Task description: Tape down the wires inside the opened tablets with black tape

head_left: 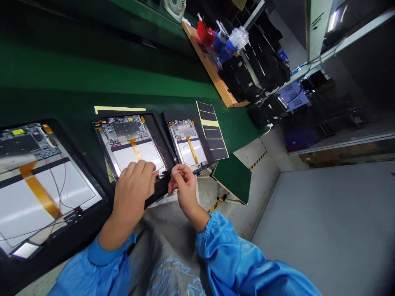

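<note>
My left hand [134, 187] rests over the lower edge of the middle opened tablet [128, 129], its fingers curled and pressed together. Just to the right, my right hand [185, 187] has thumb and fingers pinched near that tablet's lower right corner. A small dark piece [166, 173] shows between the fingertips of both hands; its kind cannot be made out. The middle tablet has a bare circuit board, an orange ribbon cable [135, 150], white battery panels and thin wires. My left hand hides part of its lower edge.
A larger-looking opened tablet [74, 172] lies at left, and another one [188, 142] at right on black foam. Beside it is a sheet of black strips on yellow backing [212, 129]. A wooden board [212, 76] with a red container [205, 35] stands farther back on the green table [148, 78].
</note>
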Action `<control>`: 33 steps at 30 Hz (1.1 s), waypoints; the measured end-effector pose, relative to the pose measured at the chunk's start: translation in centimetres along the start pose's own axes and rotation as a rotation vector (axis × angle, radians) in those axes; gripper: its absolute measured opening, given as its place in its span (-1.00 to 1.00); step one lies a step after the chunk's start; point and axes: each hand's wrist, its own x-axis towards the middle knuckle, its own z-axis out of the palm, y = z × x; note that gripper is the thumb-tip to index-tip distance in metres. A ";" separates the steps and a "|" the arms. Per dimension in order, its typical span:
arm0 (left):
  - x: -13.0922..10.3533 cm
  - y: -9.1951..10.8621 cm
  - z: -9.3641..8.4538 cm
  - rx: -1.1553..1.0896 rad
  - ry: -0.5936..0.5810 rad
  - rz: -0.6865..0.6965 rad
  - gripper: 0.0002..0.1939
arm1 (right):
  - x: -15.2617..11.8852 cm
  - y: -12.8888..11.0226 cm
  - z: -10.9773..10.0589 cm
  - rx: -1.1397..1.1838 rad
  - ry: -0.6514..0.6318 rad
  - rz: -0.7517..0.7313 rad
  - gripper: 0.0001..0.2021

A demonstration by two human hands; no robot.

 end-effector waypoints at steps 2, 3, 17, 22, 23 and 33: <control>0.1 -0.2 0.0 0.011 0.002 0.029 -0.73 | -0.1 0.0 -0.2 0.020 -0.002 -0.009 -0.68; 0.1 -0.3 0.0 0.013 0.015 0.050 -0.73 | -0.1 0.1 -0.2 0.027 -0.002 -0.014 -0.68; -0.5 -0.4 0.6 0.007 0.096 0.204 -0.83 | 0.8 -0.5 -0.2 0.019 -0.061 0.038 -0.72; -0.6 -0.7 0.5 -0.074 0.055 0.119 -0.76 | 0.3 -0.4 -0.2 0.005 -0.077 0.007 -0.68; -0.6 -0.7 0.4 -0.108 0.045 0.117 -0.76 | 0.1 -0.2 -0.3 -0.012 -0.076 -0.014 -0.70; -0.9 -1.8 -1.4 0.095 0.014 0.304 -0.79 | -2.0 1.2 -3.2 -0.558 -0.165 -0.439 -0.96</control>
